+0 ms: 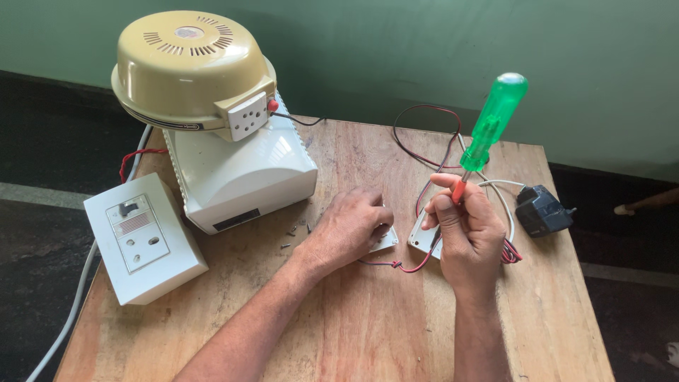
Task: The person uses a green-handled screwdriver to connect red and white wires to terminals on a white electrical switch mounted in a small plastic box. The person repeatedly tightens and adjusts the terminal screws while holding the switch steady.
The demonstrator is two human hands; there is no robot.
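One screwdriver [491, 126] (green), two white boxes [143, 238].

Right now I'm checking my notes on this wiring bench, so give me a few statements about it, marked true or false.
1. The right hand holds a green-handled screwdriver. True.
2. The left hand grips the black adapter. False: it rests on a small white plate; the adapter lies apart.
3. A tan domed unit sits on a white box. True.
4. The white switch-and-socket box lies right of both hands. False: it is to their left.
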